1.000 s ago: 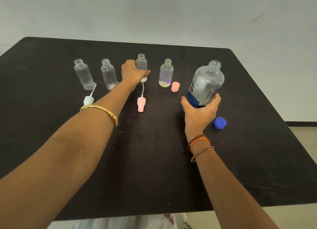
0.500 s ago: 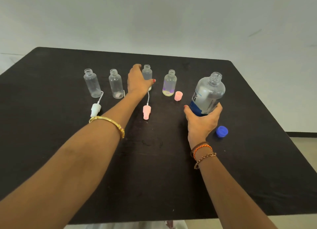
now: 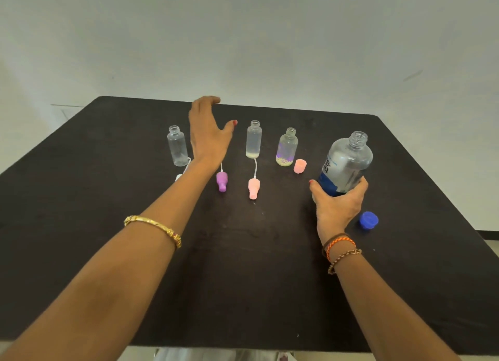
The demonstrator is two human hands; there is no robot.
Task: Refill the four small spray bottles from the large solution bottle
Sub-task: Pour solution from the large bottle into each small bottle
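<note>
While the large solution bottle stands uncapped near the right edge of the dark worktop, gripped low around its blue label by the right hand, no pouring is under way. Its blue cap lies on the worktop just beside that hand.

Three small spray bottles are visible in a row, all open-necked: the far-left bottle appears empty; the third bottle shows only a shallow layer of liquid at the bottom; the fourth bottle likewise holds a little at its base. A second bottle is presumably hidden behind the left hand, which hovers above the row with fingers spread and relaxed, holding nothing.

The removed fittings lie in front: a purple spray head, a pink spray head and a pink cap.

Assessment: opening appears complete; filling of all four bottles and recapping appear outstanding.
</note>
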